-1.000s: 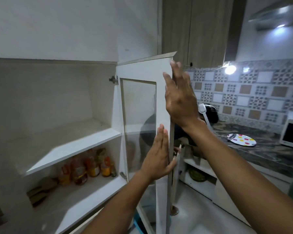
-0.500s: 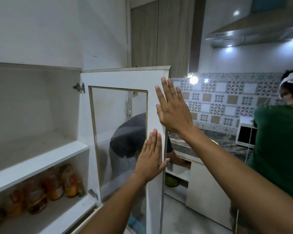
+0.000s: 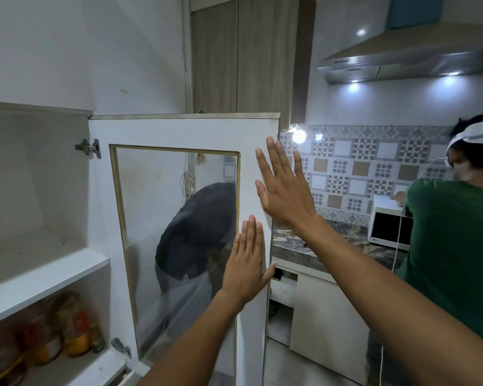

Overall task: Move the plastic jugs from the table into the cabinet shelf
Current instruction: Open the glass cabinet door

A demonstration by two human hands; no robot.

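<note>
The white cabinet door (image 3: 179, 132) with a glass pane stands swung wide open. My left hand (image 3: 247, 263) lies flat against its free edge, fingers together, holding nothing. My right hand (image 3: 283, 188) is spread open higher up on the same edge, also with nothing in it. Inside the cabinet, several plastic jugs (image 3: 76, 330) with orange and yellow contents stand on the lower shelf (image 3: 101, 369) at the bottom left. The upper shelf (image 3: 39, 277) is bare. No table is in view.
Through the glass a person in a dark top (image 3: 201, 227) bends down behind the door. A person in a green shirt (image 3: 452, 257) stands at the right by a white microwave (image 3: 388, 227) on the marble counter (image 3: 296, 246). A range hood (image 3: 402, 59) hangs above.
The door has swung further open to the right under both hands. My view has turned right, bringing the person in green and the range hood into sight.
</note>
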